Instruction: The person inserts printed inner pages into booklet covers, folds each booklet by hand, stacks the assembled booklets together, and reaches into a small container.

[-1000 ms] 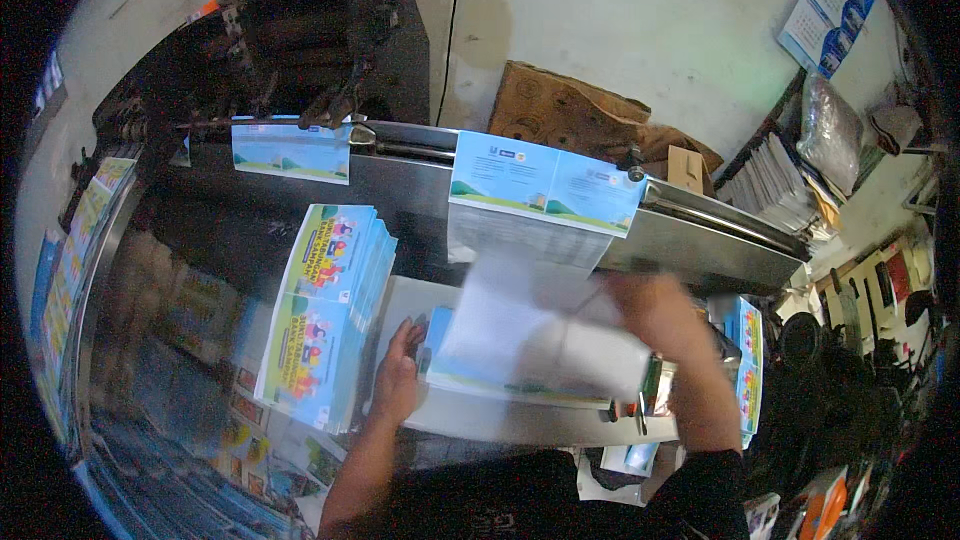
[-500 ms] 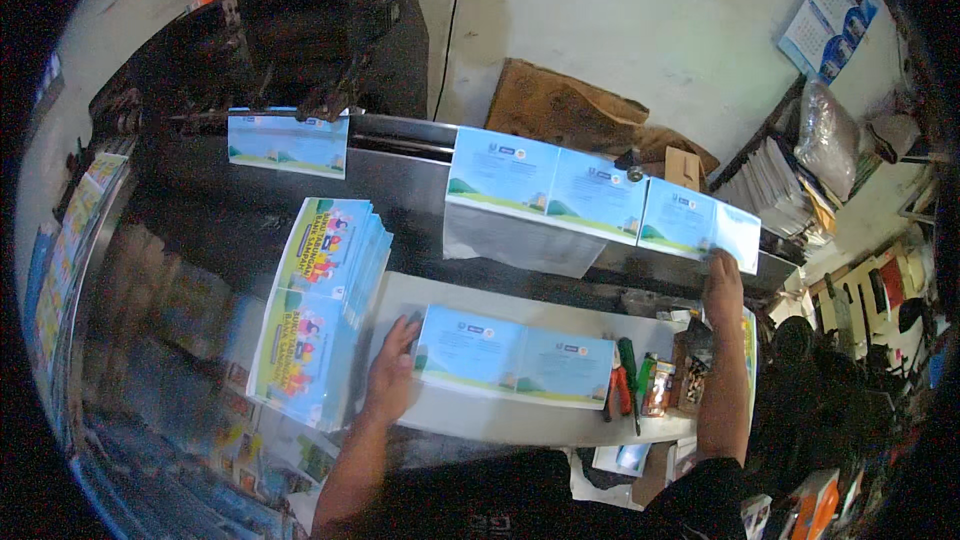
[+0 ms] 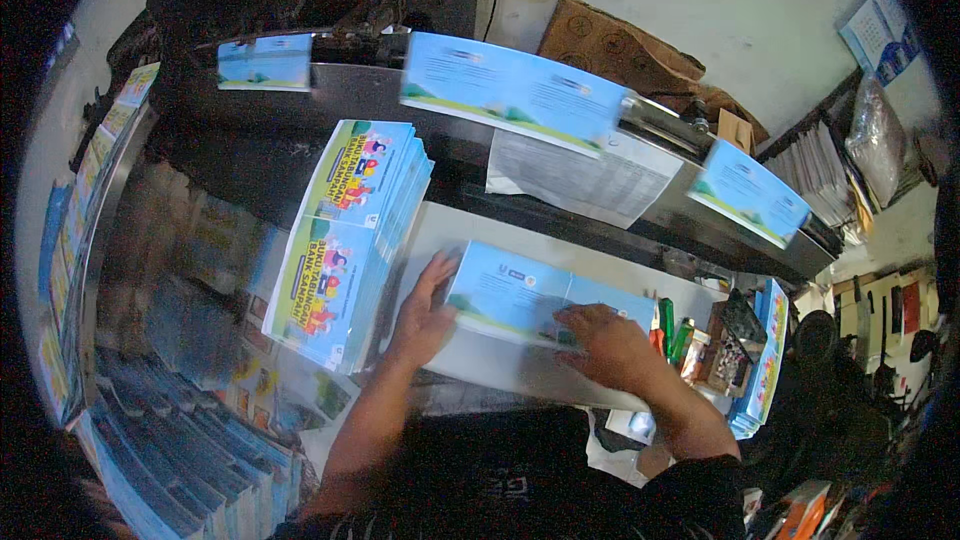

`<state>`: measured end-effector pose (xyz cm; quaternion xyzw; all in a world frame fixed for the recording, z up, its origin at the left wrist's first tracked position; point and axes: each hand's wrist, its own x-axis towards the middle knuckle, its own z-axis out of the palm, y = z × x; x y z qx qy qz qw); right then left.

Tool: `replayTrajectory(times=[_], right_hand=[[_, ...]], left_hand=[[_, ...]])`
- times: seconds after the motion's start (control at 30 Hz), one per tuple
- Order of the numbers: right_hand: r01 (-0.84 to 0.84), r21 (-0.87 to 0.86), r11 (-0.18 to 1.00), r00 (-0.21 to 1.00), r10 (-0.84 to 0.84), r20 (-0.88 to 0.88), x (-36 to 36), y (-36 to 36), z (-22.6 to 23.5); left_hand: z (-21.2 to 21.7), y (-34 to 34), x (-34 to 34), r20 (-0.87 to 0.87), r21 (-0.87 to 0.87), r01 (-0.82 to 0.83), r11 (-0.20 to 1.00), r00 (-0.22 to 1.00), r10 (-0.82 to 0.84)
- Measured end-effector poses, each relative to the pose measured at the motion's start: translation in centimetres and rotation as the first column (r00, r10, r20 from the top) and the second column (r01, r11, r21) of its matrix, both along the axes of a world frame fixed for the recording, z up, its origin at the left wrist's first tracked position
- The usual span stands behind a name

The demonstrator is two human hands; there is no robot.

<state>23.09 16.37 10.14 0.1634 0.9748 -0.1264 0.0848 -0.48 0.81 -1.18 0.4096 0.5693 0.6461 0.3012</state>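
A light-blue printed sheet [image 3: 508, 285] with a green strip along its bottom lies on the pale tabletop [image 3: 520, 368] in front of me. My left hand [image 3: 424, 308] is at its left edge, fingers extended and spread a little. Across the sheet's lower middle reaches my right hand [image 3: 612, 345], slightly blurred, with its fingers stretched out to the left over the paper. Left of my left hand stands a thick stack of printed covers [image 3: 335, 230], yellow and blue with cartoon figures.
Along a dark rail beyond the table sit a long blue sheet [image 3: 510, 90], a blue sheet at right [image 3: 750, 190] and another at left [image 3: 265, 62]. A grey paper [image 3: 585, 175] hangs below. Screwdrivers [image 3: 668, 325] and an open box [image 3: 728, 350] are at right. Several blue stacks [image 3: 190, 460] fill the lower left.
My right hand has come from the rail's right-hand sheet down onto the sheet on the table. The long blue sheet has slid left along the rail, widening a gap. The view has shifted.
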Motion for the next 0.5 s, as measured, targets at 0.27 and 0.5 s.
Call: replayTrajectory(times=[0.27,0.5], right_hand=[[0.263,0.145,0.954,0.963,-0.27,0.024,-5.0,9.5,3.7],[0.272,0.051,0.961,0.956,-0.263,-0.133,-2.3,11.3,6.5]], left_hand=[[2.2,0.9,1.2,-0.535,-0.335,-0.189,0.923,0.844,-0.022],[1.2,1.1,1.1,-0.598,-0.278,-0.203,0.939,0.801,-0.004]])
